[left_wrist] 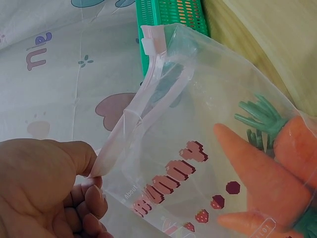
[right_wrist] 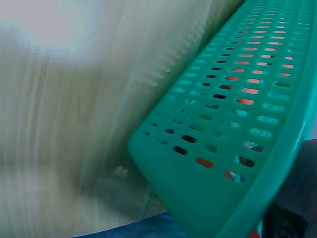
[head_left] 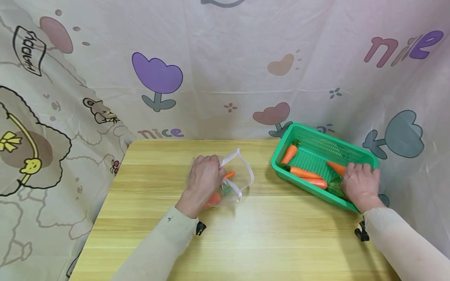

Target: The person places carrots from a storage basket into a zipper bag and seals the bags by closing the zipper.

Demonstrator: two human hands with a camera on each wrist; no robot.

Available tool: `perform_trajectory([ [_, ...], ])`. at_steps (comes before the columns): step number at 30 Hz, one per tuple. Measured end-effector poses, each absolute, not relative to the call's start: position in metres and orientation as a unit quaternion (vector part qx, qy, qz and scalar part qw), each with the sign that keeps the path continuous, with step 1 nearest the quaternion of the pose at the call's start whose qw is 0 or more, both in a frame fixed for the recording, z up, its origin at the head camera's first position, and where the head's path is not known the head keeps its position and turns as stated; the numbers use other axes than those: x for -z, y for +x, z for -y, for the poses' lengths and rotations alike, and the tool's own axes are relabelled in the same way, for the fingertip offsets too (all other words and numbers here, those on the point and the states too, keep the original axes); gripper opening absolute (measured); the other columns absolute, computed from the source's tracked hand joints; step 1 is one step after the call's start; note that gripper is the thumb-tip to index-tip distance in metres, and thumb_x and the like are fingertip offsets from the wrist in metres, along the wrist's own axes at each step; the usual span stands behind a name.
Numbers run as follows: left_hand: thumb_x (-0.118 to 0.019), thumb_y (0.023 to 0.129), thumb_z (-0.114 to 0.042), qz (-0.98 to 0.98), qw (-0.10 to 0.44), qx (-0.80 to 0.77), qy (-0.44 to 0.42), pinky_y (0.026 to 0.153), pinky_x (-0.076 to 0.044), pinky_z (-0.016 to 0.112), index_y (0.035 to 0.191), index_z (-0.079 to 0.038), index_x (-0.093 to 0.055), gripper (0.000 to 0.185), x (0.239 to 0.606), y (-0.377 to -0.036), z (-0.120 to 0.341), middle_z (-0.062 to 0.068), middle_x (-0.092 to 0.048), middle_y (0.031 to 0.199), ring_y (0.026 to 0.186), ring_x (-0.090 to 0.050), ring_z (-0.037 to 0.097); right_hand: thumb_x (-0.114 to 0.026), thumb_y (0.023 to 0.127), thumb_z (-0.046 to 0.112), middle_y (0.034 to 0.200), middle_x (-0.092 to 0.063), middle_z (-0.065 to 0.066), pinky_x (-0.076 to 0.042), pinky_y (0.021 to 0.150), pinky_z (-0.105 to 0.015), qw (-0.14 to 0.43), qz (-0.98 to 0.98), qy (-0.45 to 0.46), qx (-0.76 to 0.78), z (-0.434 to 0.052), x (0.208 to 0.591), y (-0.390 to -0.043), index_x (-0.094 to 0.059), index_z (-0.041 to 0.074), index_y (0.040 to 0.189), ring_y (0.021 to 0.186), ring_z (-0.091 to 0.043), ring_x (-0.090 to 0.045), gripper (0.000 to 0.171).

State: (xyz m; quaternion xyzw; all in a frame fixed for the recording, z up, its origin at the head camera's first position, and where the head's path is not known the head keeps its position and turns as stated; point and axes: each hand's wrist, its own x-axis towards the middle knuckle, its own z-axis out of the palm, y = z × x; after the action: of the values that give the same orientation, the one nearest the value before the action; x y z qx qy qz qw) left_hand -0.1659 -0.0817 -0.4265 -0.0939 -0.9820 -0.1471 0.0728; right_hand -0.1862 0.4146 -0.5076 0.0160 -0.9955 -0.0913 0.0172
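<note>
A clear zip bag (left_wrist: 163,134) with pink lettering holds several orange carrots (left_wrist: 265,171) with green tops. My left hand (head_left: 205,177) pinches the bag by its zip edge, thumb against fingers, and the mouth of the bag gapes toward the right. Inside the green plastic basket (head_left: 318,197), my right hand (head_left: 362,185) has its fingers curled over the thick end of a carrot (head_left: 335,168), whose tip points left. The fingertips there are hidden behind the hand. More carrots, including one along the near wall (head_left: 306,173), lie in the basket beside green leaves (head_left: 335,188).
Both the bag and the basket are on a wooden table (head_left: 260,242), the basket at the right and angled. A printed cloth (head_left: 225,70) hangs behind the table and along its left side. In the right wrist view the basket's slotted wall (right_wrist: 223,109) fills much of the picture.
</note>
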Motion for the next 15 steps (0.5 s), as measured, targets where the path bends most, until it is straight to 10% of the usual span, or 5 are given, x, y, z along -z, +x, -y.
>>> perform_trajectory([
  [15,-0.07,0.096,-0.018,0.982,0.07,0.153,-0.088,0.072,-0.04,0.034,0.087,-0.007,-0.063,0.016,0.423,-0.168,0.082,0.001,-0.055,0.071,0.074,-0.049,0.024,-0.076,0.089,0.019,0.102,-0.056,-0.027,-0.035,0.084,-0.066,0.049,0.994,0.054,0.083,-0.391,0.463,-0.211,-0.044,-0.005,0.108,0.096,-0.047,-0.042,0.045],
])
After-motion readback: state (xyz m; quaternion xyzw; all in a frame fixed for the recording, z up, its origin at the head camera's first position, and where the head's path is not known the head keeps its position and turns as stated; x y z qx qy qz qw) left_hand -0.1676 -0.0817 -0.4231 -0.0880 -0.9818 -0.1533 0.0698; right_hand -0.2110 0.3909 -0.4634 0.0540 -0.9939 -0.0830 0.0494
